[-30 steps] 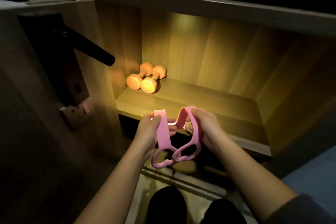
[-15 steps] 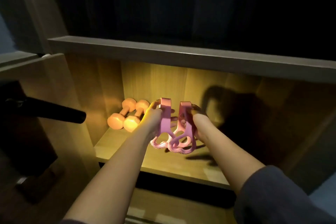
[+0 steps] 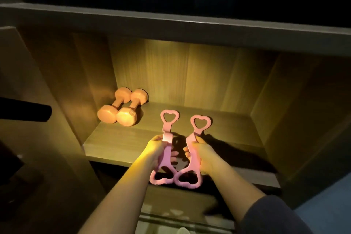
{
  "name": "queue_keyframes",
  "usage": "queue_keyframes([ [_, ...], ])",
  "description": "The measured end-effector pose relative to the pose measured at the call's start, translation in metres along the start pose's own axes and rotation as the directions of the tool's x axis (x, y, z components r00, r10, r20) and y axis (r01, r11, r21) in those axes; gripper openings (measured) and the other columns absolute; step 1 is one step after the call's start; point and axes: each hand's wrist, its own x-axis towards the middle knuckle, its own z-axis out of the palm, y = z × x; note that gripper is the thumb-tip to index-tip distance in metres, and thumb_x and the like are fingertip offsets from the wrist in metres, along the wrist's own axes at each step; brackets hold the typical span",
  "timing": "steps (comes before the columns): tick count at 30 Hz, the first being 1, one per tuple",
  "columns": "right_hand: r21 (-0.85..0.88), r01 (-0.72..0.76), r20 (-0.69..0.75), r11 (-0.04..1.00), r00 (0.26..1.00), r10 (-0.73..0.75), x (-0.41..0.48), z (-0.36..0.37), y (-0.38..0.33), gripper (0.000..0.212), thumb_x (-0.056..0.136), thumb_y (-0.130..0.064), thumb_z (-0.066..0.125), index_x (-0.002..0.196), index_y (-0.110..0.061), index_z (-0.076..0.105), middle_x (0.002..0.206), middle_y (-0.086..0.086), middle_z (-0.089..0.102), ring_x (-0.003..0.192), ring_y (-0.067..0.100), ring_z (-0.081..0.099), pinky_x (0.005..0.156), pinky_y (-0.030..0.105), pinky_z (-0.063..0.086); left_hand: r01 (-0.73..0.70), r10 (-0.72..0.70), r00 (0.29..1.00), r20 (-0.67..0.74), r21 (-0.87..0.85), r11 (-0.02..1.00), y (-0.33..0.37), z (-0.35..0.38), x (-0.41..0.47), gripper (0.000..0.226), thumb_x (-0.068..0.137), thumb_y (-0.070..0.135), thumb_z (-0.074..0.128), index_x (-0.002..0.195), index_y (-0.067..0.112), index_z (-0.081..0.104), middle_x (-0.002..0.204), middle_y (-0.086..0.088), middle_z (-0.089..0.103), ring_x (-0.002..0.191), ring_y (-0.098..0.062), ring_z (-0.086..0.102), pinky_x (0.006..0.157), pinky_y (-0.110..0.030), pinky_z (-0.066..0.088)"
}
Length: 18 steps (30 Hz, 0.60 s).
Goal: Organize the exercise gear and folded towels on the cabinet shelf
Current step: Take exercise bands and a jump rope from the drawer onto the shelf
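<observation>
Two pink rubber bands with heart-shaped loop ends lie side by side over the wooden shelf (image 3: 117,138). My left hand (image 3: 155,150) grips the left pink band (image 3: 167,133) at its middle. My right hand (image 3: 203,156) grips the right pink band (image 3: 195,131) the same way. The far heart loops rest on the shelf board; the near loops hang past its front edge. Two orange dumbbells (image 3: 123,108) lie together at the shelf's back left corner. No towels are in view.
The cabinet's left wall (image 3: 62,85), right wall (image 3: 288,110) and upper shelf board (image 3: 171,23) enclose the lit compartment. A dark door handle (image 3: 24,114) sticks in from the left. Bare shelf board stretches to the right of the bands.
Both hands have come down and forward, turning the bands over so their far heart loops now lie flat on the shelf. The view has tilted down closer to the shelf.
</observation>
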Motion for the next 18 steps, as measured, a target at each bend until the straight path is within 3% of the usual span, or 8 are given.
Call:
queue_keyframes([
  [4,0.088,0.019,0.045,0.996,0.999,-0.023,-0.001,-0.014,0.033,0.015,0.102,-0.012,0.044,0.102,-0.011,0.059,0.073,0.015,0.061,0.058,0.024,0.057,0.052,0.030,0.047,0.081,-0.077,0.995,-0.057,0.073,0.994,-0.027,-0.005,-0.002,0.011,0.098,0.002,0.044,0.104,0.010,0.049,0.096,-0.022,0.064,0.066,-0.031,0.070,0.054,-0.040,0.058],
  [6,0.093,0.024,0.043,0.995,0.999,-0.028,0.000,-0.019,0.043,0.015,0.101,-0.006,0.041,0.100,-0.009,0.056,0.074,0.017,0.062,0.062,0.028,0.062,0.055,0.035,0.050,0.061,-0.051,0.994,-0.099,0.101,0.993,-0.037,-0.006,-0.001,0.016,0.098,0.001,0.042,0.111,0.007,0.049,0.090,-0.020,0.064,0.068,-0.031,0.066,0.053,-0.037,0.054],
  [8,0.025,0.043,0.051,0.999,0.998,-0.044,0.003,-0.023,0.049,0.014,0.100,-0.003,0.041,0.106,-0.009,0.052,0.083,0.018,0.065,0.069,0.031,0.066,0.061,0.040,0.055,-0.014,0.063,0.984,-0.164,0.287,0.958,-0.045,-0.005,-0.001,0.025,0.097,0.005,0.041,0.119,0.008,0.052,0.094,-0.018,0.066,0.073,-0.031,0.065,0.060,-0.038,0.054],
  [10,-0.189,0.116,0.026,0.975,0.993,-0.113,0.008,-0.028,0.052,0.021,0.098,-0.004,0.042,0.115,-0.009,0.053,0.097,0.018,0.067,0.081,0.033,0.069,0.072,0.044,0.057,-0.079,0.265,0.946,-0.186,0.662,0.745,-0.047,-0.007,-0.001,0.028,0.097,0.016,0.041,0.120,0.011,0.055,0.106,-0.015,0.065,0.088,-0.032,0.066,0.077,-0.041,0.056],
  [12,-0.511,0.189,-0.022,0.839,0.972,-0.232,0.015,-0.035,0.048,0.027,0.095,-0.010,0.043,0.117,-0.008,0.058,0.112,0.015,0.066,0.096,0.033,0.065,0.083,0.039,0.055,-0.073,0.382,0.915,-0.128,0.880,0.469,-0.046,-0.008,-0.004,0.028,0.097,0.021,0.040,0.120,0.014,0.055,0.113,-0.011,0.060,0.099,-0.033,0.062,0.087,-0.043,0.053],
  [15,-0.744,0.201,-0.013,0.637,0.949,-0.315,0.020,-0.041,0.042,0.025,0.096,-0.018,0.045,0.112,-0.009,0.062,0.116,0.012,0.064,0.096,0.028,0.058,0.080,0.034,0.048,-0.006,0.408,0.907,-0.102,0.967,0.254,-0.047,-0.010,-0.004,0.031,0.096,0.018,0.041,0.125,0.015,0.052,0.118,-0.009,0.048,0.101,-0.033,0.060,0.078,-0.038,0.046],
  [18,-0.802,0.175,-0.005,0.571,0.954,-0.300,0.024,-0.042,0.037,0.028,0.095,-0.020,0.048,0.115,-0.006,0.062,0.116,0.013,0.065,0.096,0.029,0.061,0.079,0.036,0.054,0.041,0.447,0.887,-0.111,0.986,0.162,-0.051,-0.009,-0.003,0.032,0.097,0.021,0.043,0.128,0.016,0.050,0.118,-0.007,0.045,0.098,-0.028,0.059,0.071,-0.035,0.044],
])
